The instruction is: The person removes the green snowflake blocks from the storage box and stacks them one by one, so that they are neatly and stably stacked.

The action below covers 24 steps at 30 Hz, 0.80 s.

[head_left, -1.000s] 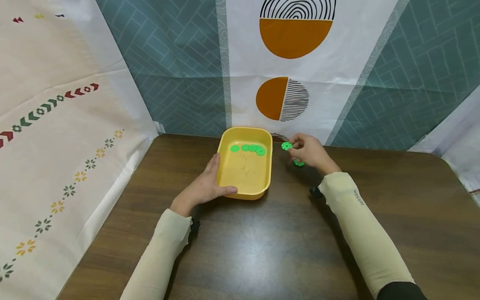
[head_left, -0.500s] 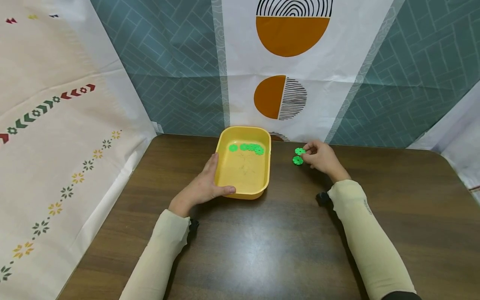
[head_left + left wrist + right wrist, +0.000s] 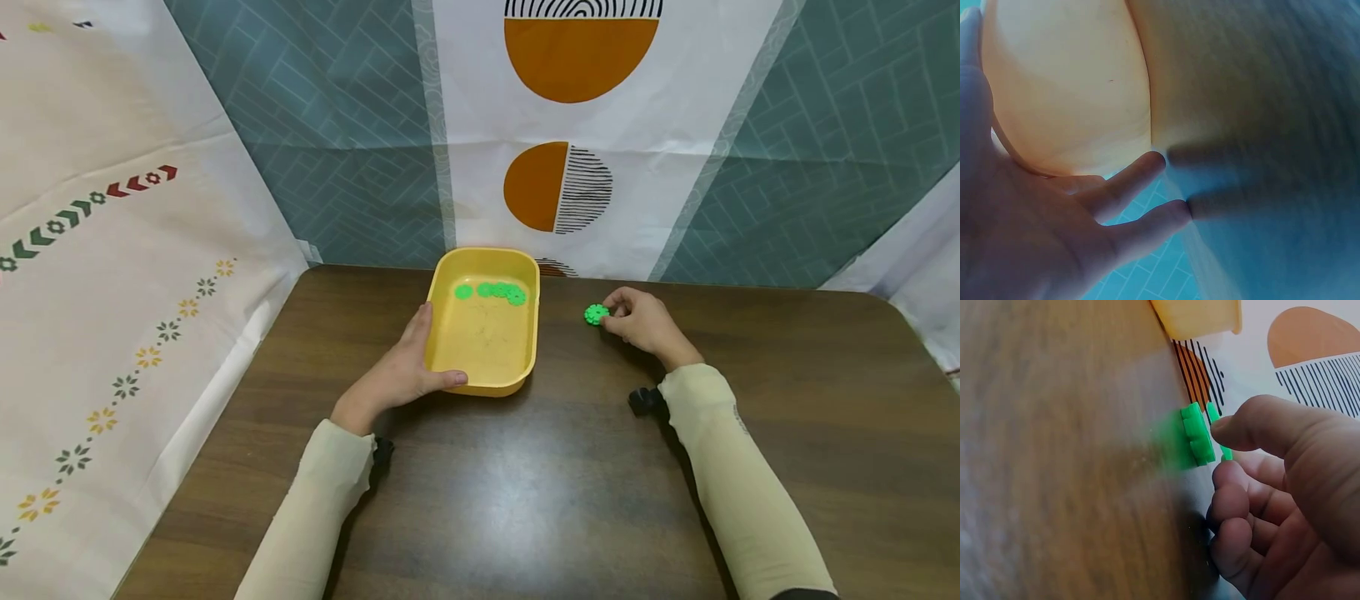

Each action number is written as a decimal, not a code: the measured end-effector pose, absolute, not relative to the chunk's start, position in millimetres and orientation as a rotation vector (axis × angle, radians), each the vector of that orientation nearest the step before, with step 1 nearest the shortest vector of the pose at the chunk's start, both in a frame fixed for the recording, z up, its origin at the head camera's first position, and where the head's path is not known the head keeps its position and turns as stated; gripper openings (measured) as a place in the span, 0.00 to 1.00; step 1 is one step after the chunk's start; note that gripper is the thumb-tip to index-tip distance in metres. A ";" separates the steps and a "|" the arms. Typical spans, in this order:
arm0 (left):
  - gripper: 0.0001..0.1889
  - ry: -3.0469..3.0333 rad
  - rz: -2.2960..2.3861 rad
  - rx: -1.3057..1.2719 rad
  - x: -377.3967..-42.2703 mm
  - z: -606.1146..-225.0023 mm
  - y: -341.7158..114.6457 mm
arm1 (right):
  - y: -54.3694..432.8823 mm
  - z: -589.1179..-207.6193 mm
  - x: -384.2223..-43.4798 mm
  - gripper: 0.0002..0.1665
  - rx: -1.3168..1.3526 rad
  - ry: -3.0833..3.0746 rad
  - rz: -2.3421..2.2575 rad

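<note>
My left hand (image 3: 397, 367) holds the near left corner of a yellow plastic tub (image 3: 491, 387). Its thumb lies at the near rim and its fingers run along the left outer wall; in the left wrist view two fingertips (image 3: 1157, 159) reach down to the table. Right of the tub, my right hand (image 3: 648, 321) pinches a notched green plastic disc (image 3: 1227, 454) between thumb and fingers. That disc is close over more green disc pieces (image 3: 1196, 434) on the table, nearly parallel to them. From above they overlap as one green shape (image 3: 596, 314).
Inside the tub, toward its far end, lie several green discs (image 3: 498, 290), one apart from the others. The brown wooden table (image 3: 517, 492) ends at a hanging patterned cloth (image 3: 480, 183) behind the tub. A pale cloth (image 3: 150, 333) hangs along the left.
My right hand has moved the pinched disc from near the tub rightward, then toward me, over the disc on the table. The left hand stays at the tub.
</note>
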State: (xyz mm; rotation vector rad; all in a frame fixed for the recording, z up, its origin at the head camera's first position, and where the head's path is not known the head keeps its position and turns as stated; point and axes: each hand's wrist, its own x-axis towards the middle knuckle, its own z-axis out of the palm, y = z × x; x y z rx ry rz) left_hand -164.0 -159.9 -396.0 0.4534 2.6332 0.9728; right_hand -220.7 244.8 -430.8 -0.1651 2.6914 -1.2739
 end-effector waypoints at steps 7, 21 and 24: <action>0.68 2.627 1.006 0.453 -164.4 -395.3 -161.5 | 242.8 -428.7 -222.9 0.16 -0.180 2.704 -1.253; 0.67 2.623 0.989 0.448 -164.3 -394.6 -159.3 | 244.6 -429.6 -222.8 0.16 -0.193 2.712 -1.231; 0.67 2.621 0.986 0.444 -164.1 -393.4 -158.3 | 245.0 -429.5 -222.9 0.16 -0.199 2.721 -1.220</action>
